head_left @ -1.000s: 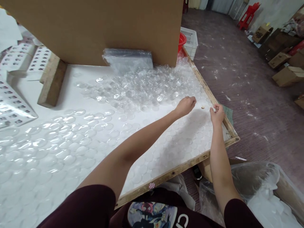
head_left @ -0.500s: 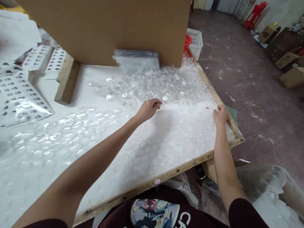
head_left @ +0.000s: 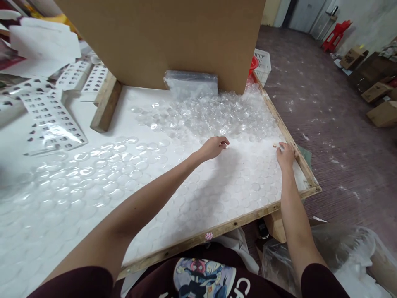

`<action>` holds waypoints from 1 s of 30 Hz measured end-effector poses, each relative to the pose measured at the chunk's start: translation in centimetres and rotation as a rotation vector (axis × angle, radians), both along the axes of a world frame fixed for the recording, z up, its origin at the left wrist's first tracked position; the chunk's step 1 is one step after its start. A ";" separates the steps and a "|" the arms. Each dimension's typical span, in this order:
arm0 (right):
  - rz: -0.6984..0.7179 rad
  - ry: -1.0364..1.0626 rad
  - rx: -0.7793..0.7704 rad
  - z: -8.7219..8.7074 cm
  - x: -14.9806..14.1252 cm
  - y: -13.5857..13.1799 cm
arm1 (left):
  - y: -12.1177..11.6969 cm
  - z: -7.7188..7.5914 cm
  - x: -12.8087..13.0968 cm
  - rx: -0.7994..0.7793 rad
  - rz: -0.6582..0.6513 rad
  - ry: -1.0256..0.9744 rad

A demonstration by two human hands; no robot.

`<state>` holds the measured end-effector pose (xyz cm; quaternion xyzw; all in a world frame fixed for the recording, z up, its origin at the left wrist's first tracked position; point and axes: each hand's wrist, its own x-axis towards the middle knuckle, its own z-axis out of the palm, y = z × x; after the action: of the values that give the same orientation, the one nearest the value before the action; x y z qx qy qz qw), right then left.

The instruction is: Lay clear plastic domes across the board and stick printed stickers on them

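A white board with a wooden rim [head_left: 285, 130] is covered with several clear round plastic discs laid flat [head_left: 217, 194]. A loose heap of the same discs [head_left: 217, 111] lies at the far side. My left hand [head_left: 214, 147] hovers just in front of that heap, fingers curled in a pinch; what it holds is too small to make out. My right hand [head_left: 285, 154] rests on the board by the right rim, fingers closed on a small clear disc.
A large upright cardboard sheet [head_left: 161, 37] stands behind the heap, with a clear plastic bag [head_left: 190, 85] at its foot. A wooden block [head_left: 105, 105] and punched white sheets [head_left: 52, 118] lie left. A white basket [head_left: 262, 62] and cartons [head_left: 381, 111] stand on the floor, plastic bags [head_left: 341, 244] below right.
My left hand drew back from the right rim to the middle of the board near the heap. My right hand stayed by the rim, shifting slightly. The camera turned left.
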<state>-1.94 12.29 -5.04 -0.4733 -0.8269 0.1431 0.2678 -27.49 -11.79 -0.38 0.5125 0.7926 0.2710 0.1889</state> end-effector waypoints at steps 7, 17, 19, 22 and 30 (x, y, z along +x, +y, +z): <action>0.165 0.024 -0.054 0.8 -0.7 -1.2 | 1.2 -0.5 0.0 -0.031 -0.046 0.120; 0.376 0.086 -0.104 1.0 -1.9 -2.1 | 1.7 -1.0 1.1 -0.010 -0.129 0.296; 0.406 0.035 -0.094 1.1 -2.3 -2.6 | 2.3 -1.1 1.8 0.011 -0.169 0.314; 0.433 -0.041 -0.093 1.1 -2.8 -3.3 | 2.8 -1.3 2.8 0.034 -0.212 0.303; 0.490 -0.043 -0.108 1.0 -3.7 -4.1 | 3.4 -2.0 3.8 0.121 -0.247 0.266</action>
<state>-5.60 8.16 -4.01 -0.2755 -0.9136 0.2374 0.1816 -23.67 -8.42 -2.37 0.6476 0.7239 0.2228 0.0832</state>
